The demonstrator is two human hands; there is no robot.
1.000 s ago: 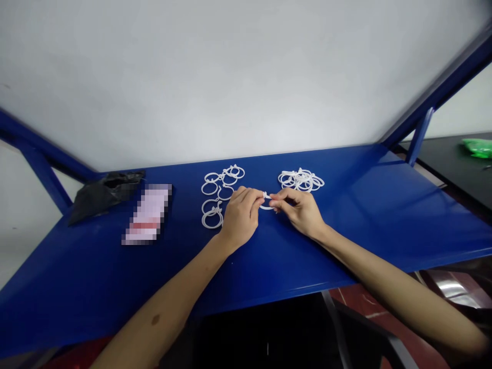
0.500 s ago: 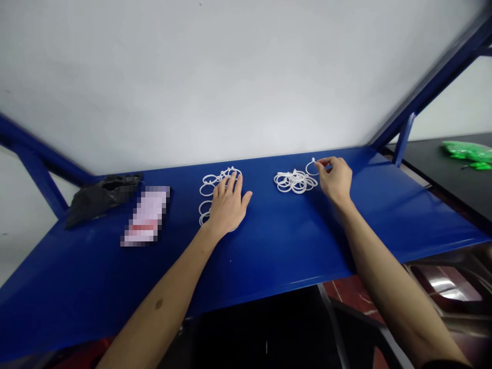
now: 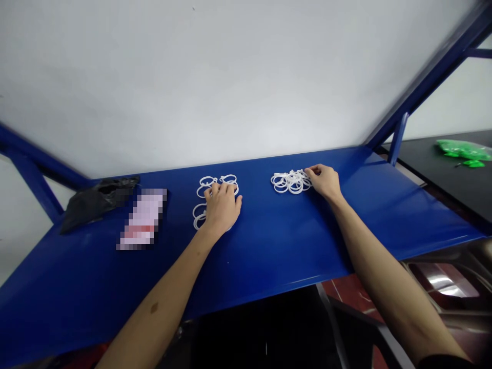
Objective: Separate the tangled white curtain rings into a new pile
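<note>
White curtain rings, each with a small nub or eyelet, lie in two groups on the blue table [image 3: 269, 246]. Over the left group of rings [image 3: 200, 210] rests my left hand [image 3: 222, 207], palm down, fingers bent a little and thumb apart; it covers several rings. At the right edge of the other pile of rings [image 3: 294, 183], my right hand [image 3: 325, 180] has thumb and forefinger pinched on a ring. Most of that ring blends into the pile, so its outline is hard to separate.
A crumpled black plastic bag [image 3: 96, 200] lies at the table's left, beside a blurred pinkish flat object [image 3: 142, 218]. Blue frame bars slope up at both sides against a pale wall [image 3: 230, 87]. A green bag [image 3: 463, 150] sits on a dark table at right.
My right hand has moved left and down, bringing its ring onto the right pile. My left hand has drawn back slightly, its fingers more bent, and the top rings there have shifted apart.
</note>
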